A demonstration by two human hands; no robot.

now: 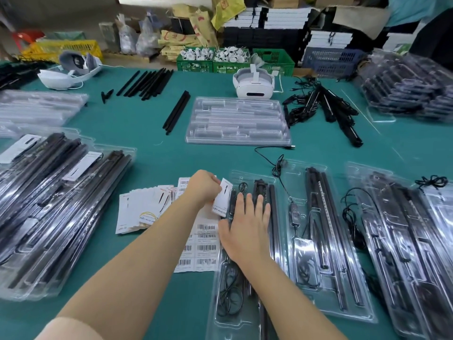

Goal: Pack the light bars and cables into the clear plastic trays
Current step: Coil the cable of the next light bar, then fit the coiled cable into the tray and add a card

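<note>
Clear plastic tray (247, 312) near the table's front edge holds light bars (273, 217) and a coiled cable (229, 290). Right hand (245, 229) presses flat on it, fingers straight; left hand (203, 187) pinches a white card (223, 198) at its edge.

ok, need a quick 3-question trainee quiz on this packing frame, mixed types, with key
1. True or false: the right hand lies flat on the filled clear plastic tray nearest the person.
2. What does the left hand pinch? A) a black cable B) a white printed card C) a black light bar
3. Fill in: the empty clear plastic tray sits just in front of the white ____.

Key: 1 true; 2 B; 3 headset
</note>
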